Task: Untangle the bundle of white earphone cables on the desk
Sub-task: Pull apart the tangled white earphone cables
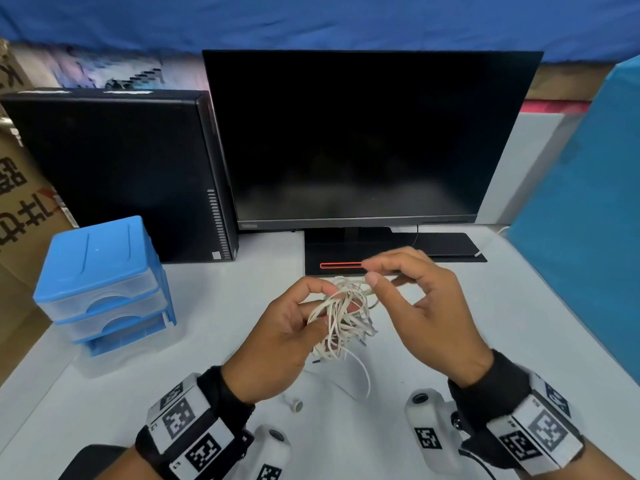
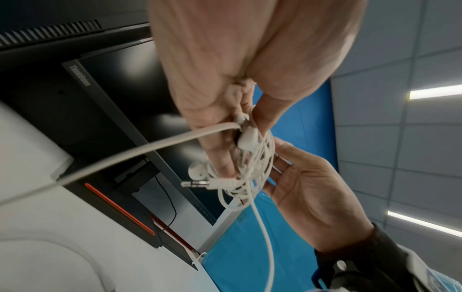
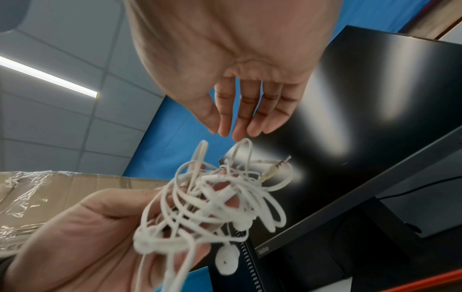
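A tangled bundle of white earphone cables [image 1: 341,317] is held above the white desk [image 1: 207,341]. My left hand [image 1: 322,299] grips it, fingers curled through the loops [image 3: 212,197]. My right hand [image 1: 370,271] hovers at the bundle's top; in the right wrist view its fingertips [image 3: 232,132] are nearly straight, just above one raised loop [image 3: 243,143] and pinching nothing. A jack plug [image 3: 277,168] and an earbud [image 3: 226,260] stick out of the tangle. One strand [image 1: 363,372] hangs down to the desk, where a loose earbud [image 1: 296,405] lies.
A dark monitor [image 1: 363,133] on a black stand [image 1: 346,258] is right behind the hands. A black computer tower [image 1: 114,174] and a blue drawer unit [image 1: 104,282] stand to the left, with a cardboard box [image 1: 20,202] beyond. A blue panel [image 1: 588,220] borders the right.
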Demonstrator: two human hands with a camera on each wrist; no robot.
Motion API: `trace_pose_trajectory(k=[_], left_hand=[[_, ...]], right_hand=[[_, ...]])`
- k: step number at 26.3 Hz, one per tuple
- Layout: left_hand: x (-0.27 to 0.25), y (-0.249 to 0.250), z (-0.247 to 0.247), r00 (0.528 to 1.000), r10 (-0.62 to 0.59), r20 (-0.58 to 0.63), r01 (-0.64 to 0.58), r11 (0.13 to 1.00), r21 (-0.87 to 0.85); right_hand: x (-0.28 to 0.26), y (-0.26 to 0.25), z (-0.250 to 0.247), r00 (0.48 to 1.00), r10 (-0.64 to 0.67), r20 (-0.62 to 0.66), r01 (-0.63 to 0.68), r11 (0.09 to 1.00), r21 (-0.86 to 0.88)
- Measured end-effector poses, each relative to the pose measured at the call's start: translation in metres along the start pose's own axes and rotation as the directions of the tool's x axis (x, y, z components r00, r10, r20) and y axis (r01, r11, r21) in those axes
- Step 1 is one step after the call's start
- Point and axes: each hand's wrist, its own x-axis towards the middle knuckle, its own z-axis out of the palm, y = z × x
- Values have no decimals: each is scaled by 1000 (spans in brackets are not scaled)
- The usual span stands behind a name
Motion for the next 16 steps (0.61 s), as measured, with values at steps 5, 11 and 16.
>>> trace_pose_trajectory(k=[5,11,16], left_hand=[[-5,2,6,997,12,76,-11,1000,-18],[-7,1,4,993,-6,119,-2,997,73],[-7,3,4,989,31,145,-64,971,232]], right_hand=[[3,5,-6,963,0,268,-18,998,65],[3,4,-11,928,-37,371,8,997,81],[3,1,-17,898,-104,427,131,991,-33]])
